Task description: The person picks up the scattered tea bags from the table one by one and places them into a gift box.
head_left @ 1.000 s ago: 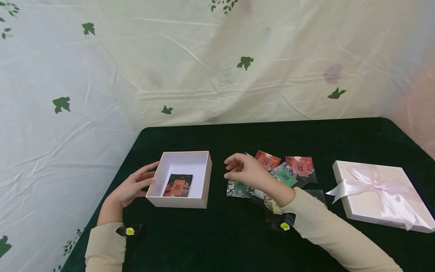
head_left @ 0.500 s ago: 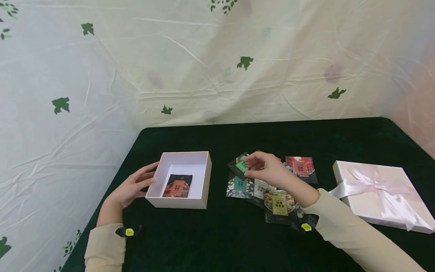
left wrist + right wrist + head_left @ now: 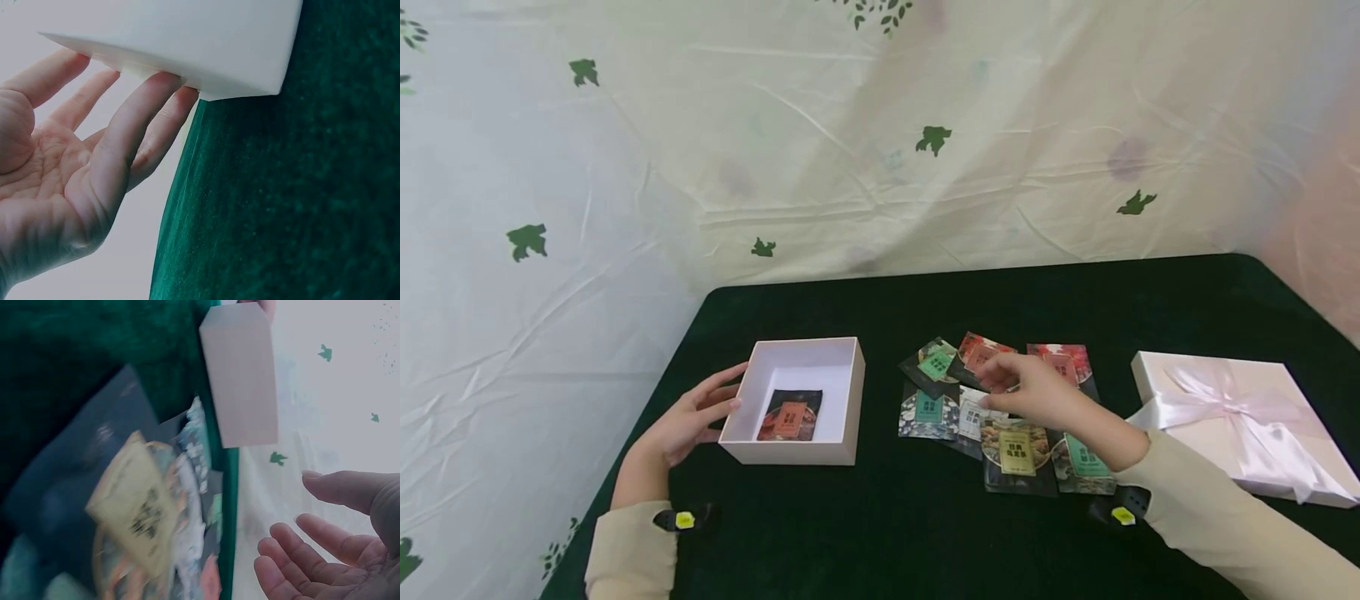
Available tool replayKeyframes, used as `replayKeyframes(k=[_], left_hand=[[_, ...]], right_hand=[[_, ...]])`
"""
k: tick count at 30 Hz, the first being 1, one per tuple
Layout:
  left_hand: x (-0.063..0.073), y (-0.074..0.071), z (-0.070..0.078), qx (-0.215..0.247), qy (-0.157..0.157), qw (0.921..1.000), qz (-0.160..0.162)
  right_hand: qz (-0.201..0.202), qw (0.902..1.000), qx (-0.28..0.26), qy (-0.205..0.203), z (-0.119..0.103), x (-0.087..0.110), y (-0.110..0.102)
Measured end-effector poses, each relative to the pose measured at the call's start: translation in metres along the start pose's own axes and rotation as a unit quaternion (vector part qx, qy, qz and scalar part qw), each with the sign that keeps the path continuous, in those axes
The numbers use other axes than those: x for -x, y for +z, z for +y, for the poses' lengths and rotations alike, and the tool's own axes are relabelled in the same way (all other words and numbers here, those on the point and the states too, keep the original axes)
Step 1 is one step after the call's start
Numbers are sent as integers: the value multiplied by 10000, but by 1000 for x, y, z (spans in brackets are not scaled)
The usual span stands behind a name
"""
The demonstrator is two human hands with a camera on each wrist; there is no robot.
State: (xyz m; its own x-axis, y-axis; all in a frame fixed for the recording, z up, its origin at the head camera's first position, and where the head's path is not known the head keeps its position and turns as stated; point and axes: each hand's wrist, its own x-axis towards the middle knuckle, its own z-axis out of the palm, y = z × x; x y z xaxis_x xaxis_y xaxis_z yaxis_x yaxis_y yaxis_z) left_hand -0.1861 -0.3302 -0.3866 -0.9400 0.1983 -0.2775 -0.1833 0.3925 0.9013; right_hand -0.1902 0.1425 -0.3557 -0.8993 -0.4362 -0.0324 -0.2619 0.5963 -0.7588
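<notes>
My left hand (image 3: 688, 412) rests its fingertips against the left side of an open white box (image 3: 842, 421); in the left wrist view the fingers (image 3: 134, 115) touch the box's wall (image 3: 212, 44) from outside. One dark tea sachet (image 3: 790, 417) with a red label lies inside the box. Over a spread of several tea sachets hovers my right hand (image 3: 1041, 392), fingers loosely bent, holding nothing. Beneath or around it are a yellow-labelled sachet (image 3: 1017, 454), a white-labelled one (image 3: 973, 417) and green-labelled ones (image 3: 936, 367). The right wrist view shows its palm and spread fingers (image 3: 294, 550).
A pale pink box lid (image 3: 1195, 442) with a satin bow lies to the right of the sachets. Dark green cloth covers the table (image 3: 850, 533). A pale curtain (image 3: 820, 150) with leaf prints hangs behind it.
My right hand has moved rightward across the sachets, from left of them, past the green-labelled one at upper left, to over the middle. The left hand stays at the box.
</notes>
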Motion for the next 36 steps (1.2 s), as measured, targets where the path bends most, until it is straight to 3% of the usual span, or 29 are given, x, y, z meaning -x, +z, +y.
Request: replayKeyframes(k=[9,26,36], left_hand=[[-1,3,-4,41,-20,10000,24],[2,1,-2,-8,47,10000,33],[0,-1,-2,-11,116,9999,-22]], right_hand=[[-121,9984,529,178,15,17,3],[-277,9941,939,461,31,35,10],[-140,9819,1853,379,34,37,22]])
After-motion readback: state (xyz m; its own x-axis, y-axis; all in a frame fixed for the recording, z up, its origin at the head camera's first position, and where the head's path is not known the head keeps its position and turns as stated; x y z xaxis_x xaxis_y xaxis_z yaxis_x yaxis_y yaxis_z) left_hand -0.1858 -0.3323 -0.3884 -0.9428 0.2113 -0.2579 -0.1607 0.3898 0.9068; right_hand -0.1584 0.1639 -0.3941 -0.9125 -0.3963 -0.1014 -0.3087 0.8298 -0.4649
